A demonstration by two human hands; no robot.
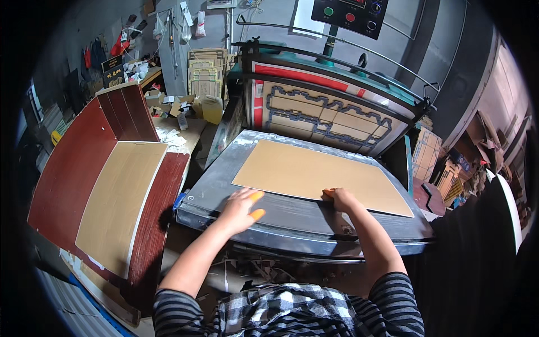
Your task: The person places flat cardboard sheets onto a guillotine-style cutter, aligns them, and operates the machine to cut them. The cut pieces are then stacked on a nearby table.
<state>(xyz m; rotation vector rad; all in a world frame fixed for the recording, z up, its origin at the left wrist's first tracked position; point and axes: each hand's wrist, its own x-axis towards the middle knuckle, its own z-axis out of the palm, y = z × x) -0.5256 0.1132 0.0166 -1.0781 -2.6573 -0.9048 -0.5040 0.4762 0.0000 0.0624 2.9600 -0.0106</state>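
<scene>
A flat tan cardboard sheet (pixel 320 171) lies on the grey metal bed (pixel 216 194) of a die-cutting press. My left hand (pixel 240 209) is at the sheet's near left corner, its thumb and fingers apart, with orange covers on two digits. At the middle of the near edge, my right hand (pixel 339 199) has its fingers curled against the cardboard, an orange cover showing; its grip is partly hidden. Behind the bed stands the upright cutting die (pixel 331 118), a tan board with dark blade outlines in a red-and-white frame.
To my left, a dark red wooden stand (pixel 73 168) holds a stack of tan cardboard sheets (pixel 115 196). A control panel (pixel 349 16) with coloured buttons hangs above the press, and a metal bar (pixel 337 40) crosses its top. Cardboard scraps (pixel 449 177) are piled at the right.
</scene>
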